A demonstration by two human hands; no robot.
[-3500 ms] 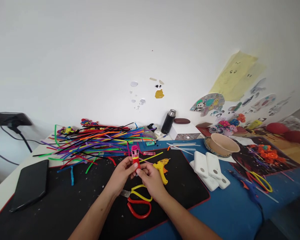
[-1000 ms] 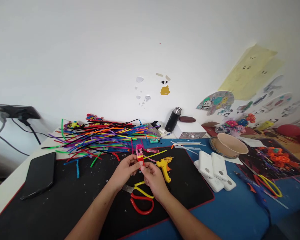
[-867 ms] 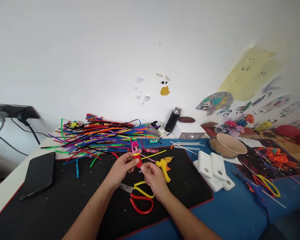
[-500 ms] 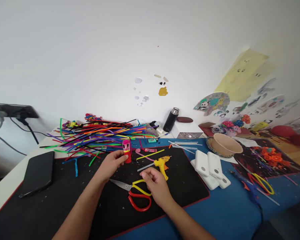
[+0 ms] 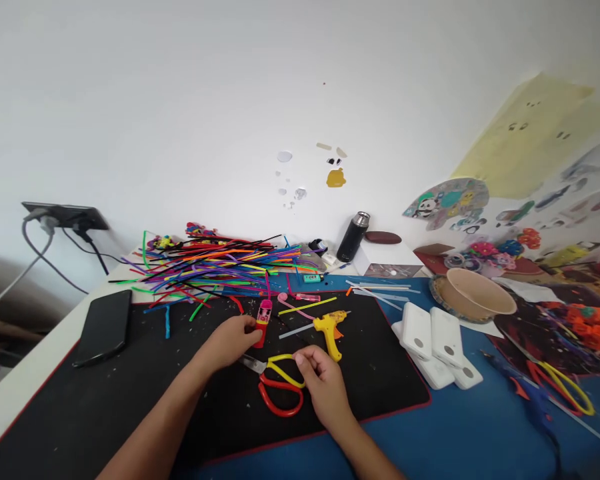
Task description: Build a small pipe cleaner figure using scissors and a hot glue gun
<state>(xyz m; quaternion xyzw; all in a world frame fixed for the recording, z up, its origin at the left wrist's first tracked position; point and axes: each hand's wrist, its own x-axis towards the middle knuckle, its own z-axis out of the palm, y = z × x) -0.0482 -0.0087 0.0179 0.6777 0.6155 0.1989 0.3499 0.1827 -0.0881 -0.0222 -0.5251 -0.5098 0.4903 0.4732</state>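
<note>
In the head view my left hand (image 5: 237,341) is closed on a small pink, yellow and red figure (image 5: 263,320) with a drawn face, made of fuzzy craft material. It is held upright, leaning slightly, above the black mat (image 5: 375,373). My right hand (image 5: 321,381) has thumb and forefinger pinched together; whatever they hold, if anything, is too small to make out. Beside those fingertips lie scissors (image 5: 283,398) with one yellow and one red handle, their blades partly behind my left hand. A yellow glue gun (image 5: 329,328) rests just beyond my right hand.
Colourful pipe cleaners (image 5: 220,267) are heaped at the back left, near a black phone (image 5: 103,327). Behind the mat stands a black flask (image 5: 353,239). White boxy devices (image 5: 433,337), a beige bowl (image 5: 480,293) and a blue glue gun (image 5: 530,400) lie to the right.
My left hand has lowered the figure a little toward the mat and tilted it. The pinched right hand has barely moved. The whole view has swung slightly to the left.
</note>
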